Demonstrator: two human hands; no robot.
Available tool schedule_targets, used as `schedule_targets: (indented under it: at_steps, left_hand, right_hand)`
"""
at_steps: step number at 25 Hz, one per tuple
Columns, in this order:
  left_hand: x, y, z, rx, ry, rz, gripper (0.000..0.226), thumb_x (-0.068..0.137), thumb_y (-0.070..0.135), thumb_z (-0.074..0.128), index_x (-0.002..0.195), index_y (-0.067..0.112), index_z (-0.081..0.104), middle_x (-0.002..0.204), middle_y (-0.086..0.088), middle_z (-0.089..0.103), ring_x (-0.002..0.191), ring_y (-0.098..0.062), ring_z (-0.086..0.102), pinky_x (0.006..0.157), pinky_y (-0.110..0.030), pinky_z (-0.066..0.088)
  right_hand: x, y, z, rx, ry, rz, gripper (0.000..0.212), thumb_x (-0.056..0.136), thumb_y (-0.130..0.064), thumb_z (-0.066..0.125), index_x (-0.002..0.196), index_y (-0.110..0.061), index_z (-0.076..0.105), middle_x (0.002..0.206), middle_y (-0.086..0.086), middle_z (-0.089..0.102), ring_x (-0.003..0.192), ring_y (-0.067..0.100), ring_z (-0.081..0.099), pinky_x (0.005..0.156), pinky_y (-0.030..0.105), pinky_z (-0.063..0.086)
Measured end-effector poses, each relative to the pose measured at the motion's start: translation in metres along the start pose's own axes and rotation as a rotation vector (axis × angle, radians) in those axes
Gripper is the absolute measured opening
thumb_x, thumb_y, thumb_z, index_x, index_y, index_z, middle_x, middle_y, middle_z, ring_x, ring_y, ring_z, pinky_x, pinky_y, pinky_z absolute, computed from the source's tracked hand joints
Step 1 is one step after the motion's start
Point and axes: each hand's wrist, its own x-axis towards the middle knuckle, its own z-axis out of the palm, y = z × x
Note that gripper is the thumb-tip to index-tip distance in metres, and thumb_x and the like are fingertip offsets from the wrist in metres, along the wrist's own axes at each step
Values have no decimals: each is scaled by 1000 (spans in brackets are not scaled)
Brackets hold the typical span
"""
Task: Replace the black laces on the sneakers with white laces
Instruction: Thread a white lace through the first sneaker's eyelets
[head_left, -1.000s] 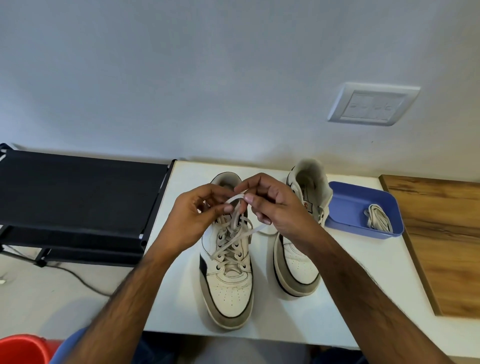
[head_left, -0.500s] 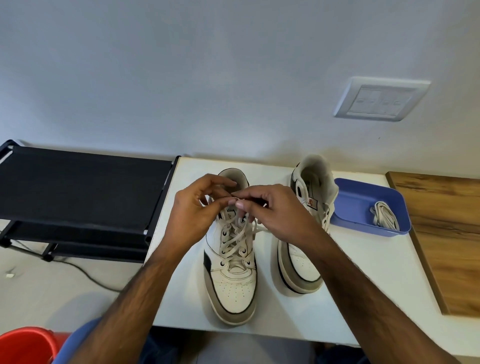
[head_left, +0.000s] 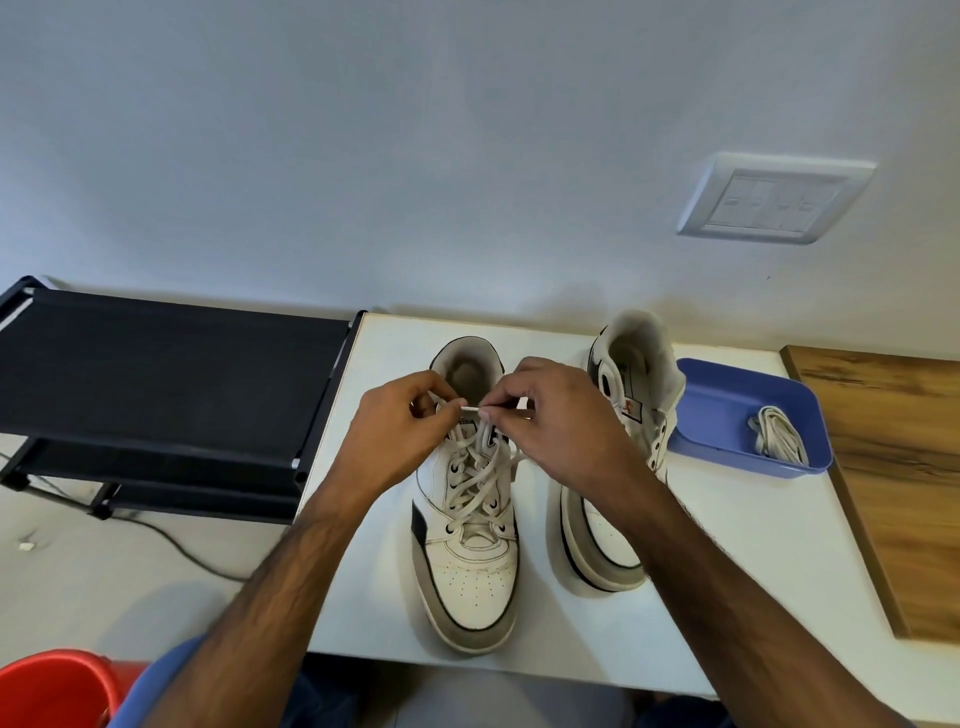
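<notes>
Nearest on the white bench (head_left: 753, 597) stood the left-hand sneaker (head_left: 470, 551), toe toward the person, white lace (head_left: 475, 480) crossed up through its eyelets — no black lace visible. At its collar the left hand (head_left: 400, 441) pinched one run of lace, and the right hand (head_left: 558, 431) pinched the stiff lace tip (head_left: 470, 409), which lay crosswise between the two grips, pointing at the left fingers. Judgement: the tip passes right to left next; the left hand is the receiver. Beside it, the second sneaker (head_left: 623, 415) looked unlaced at the eyelets visible. Farther right, a blue tray (head_left: 727, 410) held a bundled white lace (head_left: 779, 439).
</notes>
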Motion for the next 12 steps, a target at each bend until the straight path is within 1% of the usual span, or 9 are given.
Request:
schedule_targets:
  at_steps: [2,4,7,10,12]
  left_hand:
    - [0,0,-7,-33,-62,5,10,96,22,64,93,28,71,68,-2,66,64,-8,66,64,-24,49]
    - [-1,-2,-12,-98,-131,-1,15,99,14,60,99,24,71,76,-7,69,70,-10,70,69,-23,52]
    - [-2,-8,-20,-205,-225,-18,16,102,13,58,107,20,71,90,-11,70,80,-17,71,79,-34,59]
    - [-2,-10,-22,-239,-261,-10,15,102,14,57,110,20,69,98,-15,69,87,-22,70,83,-34,60]
    - [-2,-11,-21,-250,-268,-1,15,102,13,57,111,19,68,100,-17,69,90,-24,70,83,-33,60]
  right_hand:
    - [0,-6,0,-117,-22,-30,11,92,-31,69,98,-30,78,88,-12,58,84,8,60,70,35,53]
    - [-1,-14,0,-212,-42,-48,13,94,-31,65,101,-31,76,93,-14,54,90,10,59,72,33,51]
    - [0,-22,4,-280,-68,-43,16,96,-33,60,104,-31,74,100,-13,53,94,10,57,72,31,47]
    - [2,-27,12,-288,-76,-37,16,96,-36,61,104,-30,73,103,-14,51,89,8,53,68,28,38]
    - [3,-28,16,-297,-85,-38,16,95,-37,62,102,-29,73,98,-15,46,87,8,50,68,29,39]
